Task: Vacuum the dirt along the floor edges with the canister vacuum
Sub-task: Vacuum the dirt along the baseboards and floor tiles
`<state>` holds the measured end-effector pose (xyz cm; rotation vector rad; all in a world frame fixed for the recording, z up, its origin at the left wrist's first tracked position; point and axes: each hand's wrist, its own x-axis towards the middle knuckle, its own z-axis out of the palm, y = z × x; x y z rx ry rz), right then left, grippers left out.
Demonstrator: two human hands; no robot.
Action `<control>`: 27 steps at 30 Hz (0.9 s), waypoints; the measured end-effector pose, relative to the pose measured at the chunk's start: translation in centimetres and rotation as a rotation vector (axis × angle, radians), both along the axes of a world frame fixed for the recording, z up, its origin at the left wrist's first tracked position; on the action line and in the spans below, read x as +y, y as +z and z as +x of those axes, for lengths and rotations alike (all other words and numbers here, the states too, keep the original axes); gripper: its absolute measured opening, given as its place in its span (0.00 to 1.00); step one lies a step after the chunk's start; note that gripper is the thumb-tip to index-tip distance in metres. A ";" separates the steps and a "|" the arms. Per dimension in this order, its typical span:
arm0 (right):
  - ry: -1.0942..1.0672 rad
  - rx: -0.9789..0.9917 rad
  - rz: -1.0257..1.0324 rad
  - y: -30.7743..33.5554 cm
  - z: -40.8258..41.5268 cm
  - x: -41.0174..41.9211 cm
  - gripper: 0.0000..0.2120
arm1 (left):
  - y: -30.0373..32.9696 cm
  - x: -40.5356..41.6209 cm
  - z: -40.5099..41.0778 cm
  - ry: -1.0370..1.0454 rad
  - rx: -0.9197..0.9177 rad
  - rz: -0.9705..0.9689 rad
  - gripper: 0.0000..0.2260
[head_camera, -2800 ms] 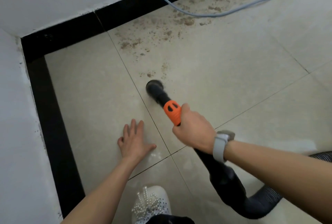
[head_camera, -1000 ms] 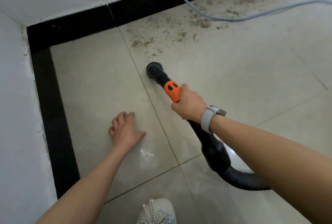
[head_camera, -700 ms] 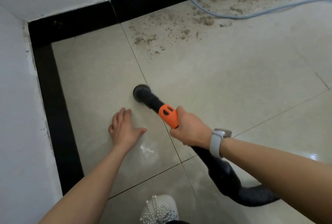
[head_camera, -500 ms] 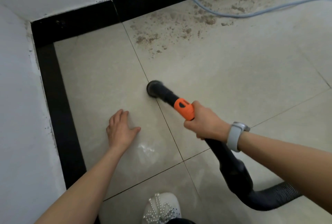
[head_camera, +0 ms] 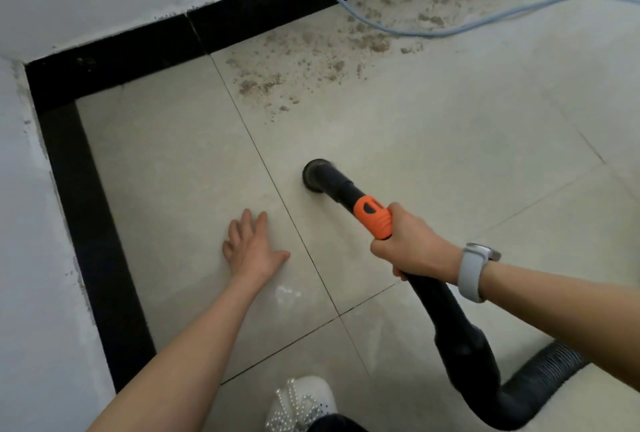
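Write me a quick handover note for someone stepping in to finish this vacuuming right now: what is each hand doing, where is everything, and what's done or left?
Right hand: gripping the vacuum wand just behind its orange collar.
Left hand: flat on the floor tile, fingers spread, holding nothing.
Round nozzle: down on clean-looking tile, short of the dirt.
Dirt: scattered along the black skirting ahead, running off to the right, with a grey cable lying across it.
Hose: trails behind to the right; the canister is out of view.
Done: the corner tile looks clean.
Left: the whole dirty strip along the far edge.
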<state>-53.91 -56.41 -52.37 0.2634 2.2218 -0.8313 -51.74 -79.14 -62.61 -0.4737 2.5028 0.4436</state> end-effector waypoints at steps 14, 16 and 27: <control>0.187 -0.178 0.001 2.0 12.1 5.6 0.10 | 1.4 1.6 5.4 0.086 -0.027 -0.006 0.33; 0.258 -0.190 0.035 2.4 13.8 6.5 0.10 | 1.8 1.9 6.5 0.078 -0.024 -0.006 0.34; 0.402 -0.057 0.071 2.8 17.2 4.6 0.11 | 2.7 1.7 8.8 0.130 -0.004 0.009 0.31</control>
